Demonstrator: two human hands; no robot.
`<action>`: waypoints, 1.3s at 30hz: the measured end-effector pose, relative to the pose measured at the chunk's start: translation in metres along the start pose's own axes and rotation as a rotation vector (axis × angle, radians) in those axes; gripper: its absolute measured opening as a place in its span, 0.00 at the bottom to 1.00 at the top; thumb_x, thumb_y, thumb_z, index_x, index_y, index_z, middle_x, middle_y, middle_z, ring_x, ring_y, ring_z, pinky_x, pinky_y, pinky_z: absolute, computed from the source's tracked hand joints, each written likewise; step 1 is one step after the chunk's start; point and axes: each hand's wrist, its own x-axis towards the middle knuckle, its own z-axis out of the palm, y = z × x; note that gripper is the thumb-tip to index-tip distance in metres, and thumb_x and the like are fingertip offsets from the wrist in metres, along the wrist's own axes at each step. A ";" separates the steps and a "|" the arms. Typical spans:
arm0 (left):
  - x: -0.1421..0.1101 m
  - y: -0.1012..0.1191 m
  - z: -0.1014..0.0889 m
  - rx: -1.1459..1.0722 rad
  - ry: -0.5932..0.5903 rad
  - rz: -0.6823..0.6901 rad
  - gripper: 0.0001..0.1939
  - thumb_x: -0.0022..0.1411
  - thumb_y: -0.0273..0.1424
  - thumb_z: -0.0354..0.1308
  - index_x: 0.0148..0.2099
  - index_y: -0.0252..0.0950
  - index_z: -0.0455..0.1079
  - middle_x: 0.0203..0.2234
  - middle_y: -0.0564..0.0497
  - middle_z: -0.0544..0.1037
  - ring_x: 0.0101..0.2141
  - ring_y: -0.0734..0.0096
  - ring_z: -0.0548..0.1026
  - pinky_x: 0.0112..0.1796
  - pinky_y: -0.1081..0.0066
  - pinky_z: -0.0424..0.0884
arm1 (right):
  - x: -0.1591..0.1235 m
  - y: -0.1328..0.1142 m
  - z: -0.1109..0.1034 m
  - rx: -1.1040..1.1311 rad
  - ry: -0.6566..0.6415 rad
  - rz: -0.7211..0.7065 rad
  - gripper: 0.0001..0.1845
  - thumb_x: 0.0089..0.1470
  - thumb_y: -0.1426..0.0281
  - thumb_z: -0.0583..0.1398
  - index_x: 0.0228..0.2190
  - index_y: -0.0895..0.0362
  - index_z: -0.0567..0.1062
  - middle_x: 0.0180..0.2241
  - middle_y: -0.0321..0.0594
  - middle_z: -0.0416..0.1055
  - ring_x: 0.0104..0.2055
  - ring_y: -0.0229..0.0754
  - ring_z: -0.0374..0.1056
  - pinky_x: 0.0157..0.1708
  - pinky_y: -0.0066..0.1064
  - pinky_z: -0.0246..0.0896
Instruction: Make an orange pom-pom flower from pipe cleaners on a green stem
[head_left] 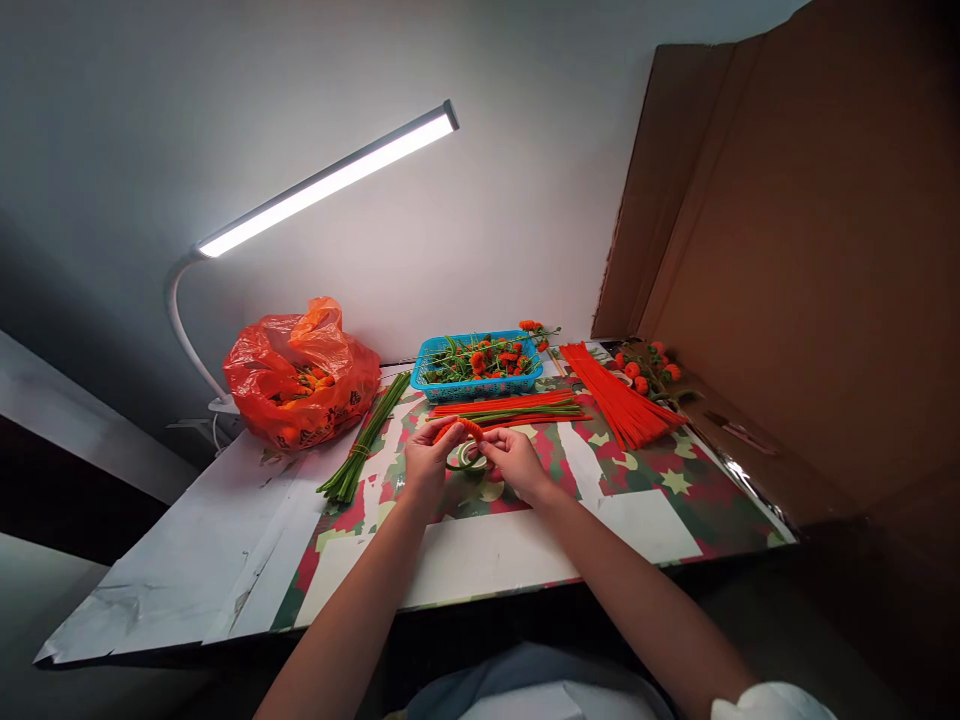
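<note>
Near the middle of the table, my left hand (425,462) pinches one end of a short orange coiled pipe cleaner (469,428). The other end sits between the fingers of my right hand (516,462). Just below the coil, partly behind my fingers, is a roll of green tape (469,460). Beyond my hands lie straight red pipe cleaners (510,402) with a few green ones on them. A tied bundle of green pipe cleaners (356,455) rests to the left, and a fanned bunch of red pipe cleaners (619,400) to the right.
A blue basket (480,388) at the back holds small orange flowers on green stems. An orange plastic bag (300,375) with orange pieces stands at left, beside a lit lamp (330,185). More orange flowers (641,375) lie at right, near a tall cardboard panel (795,250).
</note>
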 end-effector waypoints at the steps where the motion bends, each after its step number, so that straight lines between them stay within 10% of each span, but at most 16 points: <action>1: 0.000 0.000 0.001 -0.005 -0.001 -0.005 0.17 0.38 0.38 0.72 0.31 0.35 0.78 0.24 0.52 0.81 0.25 0.70 0.78 0.32 0.68 0.75 | 0.000 -0.001 0.000 0.016 -0.009 0.010 0.11 0.45 0.62 0.64 0.27 0.58 0.74 0.27 0.40 0.77 0.19 0.33 0.64 0.14 0.21 0.55; 25: -0.002 0.015 -0.001 0.046 -0.174 -0.002 0.25 0.44 0.39 0.70 0.45 0.36 0.75 0.39 0.46 0.81 0.37 0.63 0.79 0.35 0.69 0.74 | 0.008 -0.003 -0.009 -0.010 0.230 -0.090 0.12 0.44 0.60 0.59 0.23 0.57 0.71 0.20 0.37 0.72 0.21 0.37 0.66 0.23 0.29 0.61; 39: -0.006 0.014 -0.002 0.130 -0.143 0.128 0.17 0.45 0.40 0.69 0.35 0.35 0.78 0.19 0.53 0.78 0.21 0.71 0.75 0.23 0.73 0.70 | -0.006 -0.015 -0.004 -0.215 0.283 -0.385 0.10 0.43 0.63 0.63 0.28 0.55 0.73 0.27 0.39 0.74 0.29 0.42 0.69 0.31 0.32 0.65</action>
